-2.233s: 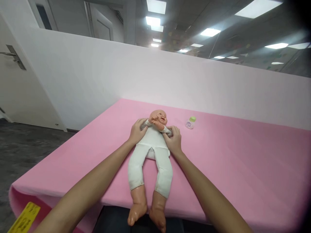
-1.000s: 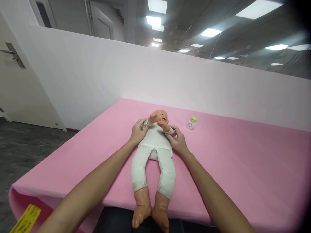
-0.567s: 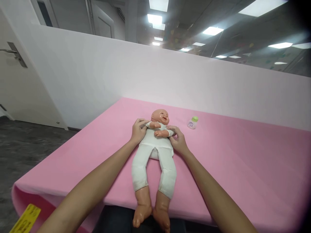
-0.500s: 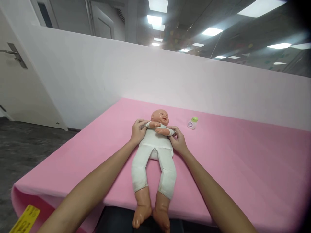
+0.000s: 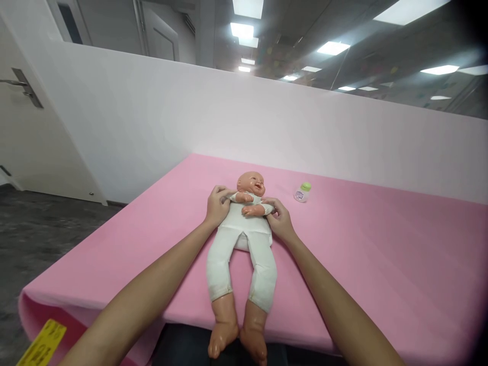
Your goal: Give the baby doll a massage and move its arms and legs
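A baby doll [image 5: 246, 218] with a white cloth body and hard plastic head, forearms and feet lies on its back, its feet over the table's near edge. My left hand [image 5: 218, 206] grips the doll's arm on the left at the sleeve, thumb tucked beside the body. On the other side, my right hand [image 5: 280, 218] is closed round the other sleeve. Both doll forearms are folded across its chest, one above the other. Beyond my right hand stands a small clear bottle [image 5: 301, 194] with a green cap and a printed label.
Pink cloth [image 5: 366, 254] covers the table and hangs at the front left corner. A white low wall [image 5: 305, 132] runs behind it, with glass above. At the lower left is a yellow tag [image 5: 42, 345]. A door [image 5: 38, 137] stands to the left.
The doll's forearm held by my right hand has shifted slightly down its chest, widening the space between the two doll hands. My left hand has barely moved.
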Motion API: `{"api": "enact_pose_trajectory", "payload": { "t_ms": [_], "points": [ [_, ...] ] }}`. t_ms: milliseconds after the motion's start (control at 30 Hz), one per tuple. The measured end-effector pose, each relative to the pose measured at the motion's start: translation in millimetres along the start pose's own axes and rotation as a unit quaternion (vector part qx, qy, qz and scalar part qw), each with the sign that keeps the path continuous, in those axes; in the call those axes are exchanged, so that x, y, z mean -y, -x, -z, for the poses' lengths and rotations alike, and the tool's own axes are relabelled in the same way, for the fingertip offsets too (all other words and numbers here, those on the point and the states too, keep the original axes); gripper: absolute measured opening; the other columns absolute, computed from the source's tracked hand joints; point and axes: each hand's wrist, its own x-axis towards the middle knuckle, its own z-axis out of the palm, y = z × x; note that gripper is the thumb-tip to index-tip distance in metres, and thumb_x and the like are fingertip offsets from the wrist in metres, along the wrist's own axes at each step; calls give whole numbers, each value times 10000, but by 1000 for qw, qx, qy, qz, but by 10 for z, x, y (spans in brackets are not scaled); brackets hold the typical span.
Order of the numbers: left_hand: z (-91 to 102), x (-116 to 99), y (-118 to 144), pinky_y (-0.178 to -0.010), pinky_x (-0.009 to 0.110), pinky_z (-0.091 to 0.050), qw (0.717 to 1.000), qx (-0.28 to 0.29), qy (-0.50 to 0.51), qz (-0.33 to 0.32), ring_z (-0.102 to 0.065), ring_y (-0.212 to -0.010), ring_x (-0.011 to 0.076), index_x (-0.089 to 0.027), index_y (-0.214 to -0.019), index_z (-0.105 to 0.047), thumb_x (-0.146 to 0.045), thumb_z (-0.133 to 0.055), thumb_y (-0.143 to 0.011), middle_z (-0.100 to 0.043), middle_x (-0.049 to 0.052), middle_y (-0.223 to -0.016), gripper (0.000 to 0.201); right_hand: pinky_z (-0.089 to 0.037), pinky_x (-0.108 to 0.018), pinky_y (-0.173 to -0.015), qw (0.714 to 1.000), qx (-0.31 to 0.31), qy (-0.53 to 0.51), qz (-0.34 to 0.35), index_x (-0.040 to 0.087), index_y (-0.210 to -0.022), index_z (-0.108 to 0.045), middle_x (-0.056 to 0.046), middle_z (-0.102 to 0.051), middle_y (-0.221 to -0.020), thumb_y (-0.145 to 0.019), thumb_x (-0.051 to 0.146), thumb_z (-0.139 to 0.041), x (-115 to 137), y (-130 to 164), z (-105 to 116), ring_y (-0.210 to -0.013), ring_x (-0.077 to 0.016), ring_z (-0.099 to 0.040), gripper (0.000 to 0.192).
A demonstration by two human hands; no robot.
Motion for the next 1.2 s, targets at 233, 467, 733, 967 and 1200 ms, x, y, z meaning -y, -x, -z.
{"api": "enact_pose_trajectory", "payload": {
  "t_ms": [233, 467, 733, 967, 1200],
  "points": [
    [13, -47, -6, -902, 348, -532, 1000, -14, -8, 25, -636, -1038, 213, -240, -1153, -735, -104, -608, -839, -669, 57, -1119, 365, -507, -338, -764, 997, -34, -28, -55, 246, -1148, -629, -52, -695, -1109, -926, 370, -628, 20, -22, -10, -944, -228, -630, 255],
    [18, -33, -23, -862, 335, -529, 997, -34, 19, 66, -639, -1008, 210, -224, -1155, -663, -148, -645, -838, -676, 59, -1119, 326, -511, -318, -731, 995, -50, -54, -69, 250, -1136, -603, -32, -671, -1028, -916, 438, -655, -7, -31, 25, -877, -207, -615, 294],
    [-22, 56, -7, -959, 366, -519, 999, 26, 16, 42, -628, -1098, 220, -207, -1058, -719, -29, -563, -763, -656, 60, -1103, 379, -517, -366, -823, 999, 11, 6, -44, 235, -1126, -662, -69, -700, -1173, -873, 274, -631, 39, 14, -3, -1047, -256, -642, 257],
    [2, -5, -5, -957, 384, -529, 994, 6, 48, 96, -662, -1093, 228, -225, -1219, -642, -166, -625, -864, -711, 73, -1194, 360, -510, -321, -749, 997, -42, -33, -64, 250, -1170, -600, -38, -682, -1068, -929, 445, -650, -38, -12, -7, -896, -214, -621, 314],
    [-10, 23, -12, -942, 368, -533, 997, 4, 25, 69, -650, -1066, 221, -221, -1034, -681, -106, -601, -799, -707, 47, -1091, 273, -533, -367, -843, 999, 32, -8, -18, 253, -1186, -673, -60, -704, -1181, -891, 313, -633, -22, -13, 32, -1056, -257, -638, 303]
  ]
}}
